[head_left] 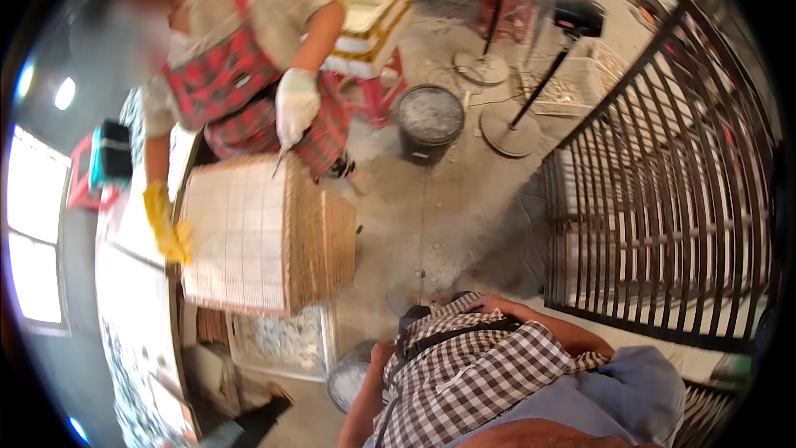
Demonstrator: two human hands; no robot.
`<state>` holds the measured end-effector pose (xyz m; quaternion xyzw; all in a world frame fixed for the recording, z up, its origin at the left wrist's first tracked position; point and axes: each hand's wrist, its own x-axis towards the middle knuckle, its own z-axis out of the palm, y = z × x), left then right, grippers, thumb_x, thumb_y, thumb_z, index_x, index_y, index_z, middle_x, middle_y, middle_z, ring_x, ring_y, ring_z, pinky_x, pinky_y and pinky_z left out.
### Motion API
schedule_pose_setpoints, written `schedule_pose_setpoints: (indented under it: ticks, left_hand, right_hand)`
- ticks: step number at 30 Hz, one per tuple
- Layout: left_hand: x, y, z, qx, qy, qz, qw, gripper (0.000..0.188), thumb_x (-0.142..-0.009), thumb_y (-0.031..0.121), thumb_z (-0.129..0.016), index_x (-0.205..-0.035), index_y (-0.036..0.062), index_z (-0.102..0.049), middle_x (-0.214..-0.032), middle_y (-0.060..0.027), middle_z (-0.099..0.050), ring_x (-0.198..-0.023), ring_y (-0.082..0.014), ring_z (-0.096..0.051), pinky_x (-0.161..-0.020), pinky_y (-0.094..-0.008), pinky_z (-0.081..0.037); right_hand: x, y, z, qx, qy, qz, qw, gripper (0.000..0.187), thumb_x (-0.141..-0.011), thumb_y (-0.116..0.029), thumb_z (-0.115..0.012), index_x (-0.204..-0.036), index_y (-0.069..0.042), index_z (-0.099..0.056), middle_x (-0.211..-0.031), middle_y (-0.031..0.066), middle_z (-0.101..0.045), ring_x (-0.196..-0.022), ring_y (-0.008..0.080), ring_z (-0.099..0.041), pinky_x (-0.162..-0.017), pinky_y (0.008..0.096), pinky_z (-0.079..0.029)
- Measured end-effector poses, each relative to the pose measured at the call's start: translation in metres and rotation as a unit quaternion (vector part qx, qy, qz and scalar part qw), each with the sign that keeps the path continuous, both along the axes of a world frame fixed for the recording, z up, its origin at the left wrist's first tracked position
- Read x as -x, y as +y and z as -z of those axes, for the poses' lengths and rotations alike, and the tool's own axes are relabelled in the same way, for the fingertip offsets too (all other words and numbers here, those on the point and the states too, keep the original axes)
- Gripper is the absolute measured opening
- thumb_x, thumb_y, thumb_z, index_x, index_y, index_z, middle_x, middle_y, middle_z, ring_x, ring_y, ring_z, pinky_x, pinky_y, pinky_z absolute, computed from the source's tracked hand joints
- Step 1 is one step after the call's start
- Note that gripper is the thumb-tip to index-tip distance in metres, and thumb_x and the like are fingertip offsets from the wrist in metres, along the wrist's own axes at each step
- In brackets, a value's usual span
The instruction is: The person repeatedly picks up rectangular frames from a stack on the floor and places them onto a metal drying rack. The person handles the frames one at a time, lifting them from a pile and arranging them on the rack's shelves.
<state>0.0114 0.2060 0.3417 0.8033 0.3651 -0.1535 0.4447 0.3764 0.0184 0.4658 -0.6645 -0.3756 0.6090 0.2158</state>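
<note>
My left hand hangs beside my brown-and-white checked apron, close to a grey bucket; its fingers are too small to make out. Against the front of the apron rests my right hand, fingers lying along the cloth, with nothing visible in it. Ahead on the left stands a stack of pale gridded sheets. A co-worker in a red plaid apron bends over it. Their yellow-gloved hand touches its left side, and their white-gloved hand holds a thin tool at its far edge.
A dark slatted metal rack fills the right side. A black bucket and pedestal stands with round bases stand on the floor ahead. White foam boxes sit on a red stool. A clear bin lies below the stack.
</note>
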Motion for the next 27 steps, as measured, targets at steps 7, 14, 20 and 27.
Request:
schedule_pose_setpoints:
  ticks: [7, 14, 20, 27]
  left_hand:
    - [-0.012, -0.002, 0.016, -0.053, -0.024, 0.063, 0.996, 0.025, -0.087, 0.03, -0.048, -0.094, 0.0115, -0.063, -0.084, -0.0148, -0.065, -0.079, -0.034, -0.063, -0.065, -0.0443, -0.051]
    - [-0.032, -0.02, 0.015, -0.096, -0.087, 0.077, 0.989, 0.023, -0.087, 0.026, -0.046, -0.09, 0.0101, -0.062, -0.08, -0.0124, -0.065, -0.076, -0.0317, -0.064, -0.06, -0.0428, -0.051]
    - [-0.03, -0.032, 0.029, -0.135, -0.099, 0.042, 0.985, 0.016, -0.083, 0.019, -0.049, -0.083, 0.0098, -0.062, -0.075, -0.0118, -0.063, -0.065, -0.0296, -0.064, -0.052, -0.0405, -0.05]
    - [0.011, -0.039, 0.081, -0.235, -0.077, 0.123, 0.961, 0.016, -0.082, 0.02, -0.05, -0.081, 0.0099, -0.062, -0.078, -0.0096, -0.064, -0.07, -0.0279, -0.064, -0.056, -0.0383, -0.051]
  right_hand:
    - [-0.031, -0.023, 0.018, -0.024, -0.018, 0.0, 1.0, 0.035, -0.078, -0.03, -0.058, -0.106, -0.011, -0.066, -0.103, 0.0122, -0.066, -0.093, 0.0247, -0.062, -0.083, 0.0324, -0.046]
    - [-0.056, -0.021, 0.015, -0.027, -0.055, -0.014, 0.998, 0.031, -0.083, -0.03, -0.058, -0.106, -0.011, -0.066, -0.102, 0.0115, -0.066, -0.091, 0.0254, -0.063, -0.081, 0.0336, -0.047]
    - [-0.065, -0.016, 0.023, -0.067, -0.05, -0.027, 0.996, 0.035, -0.082, -0.034, -0.057, -0.102, -0.007, -0.065, -0.095, 0.0143, -0.066, -0.087, 0.0266, -0.063, -0.079, 0.0353, -0.047]
    - [-0.049, 0.002, 0.02, -0.07, -0.011, -0.015, 0.997, 0.035, -0.081, -0.034, -0.057, -0.101, -0.006, -0.065, -0.094, 0.0143, -0.066, -0.086, 0.0276, -0.063, -0.078, 0.0356, -0.047]
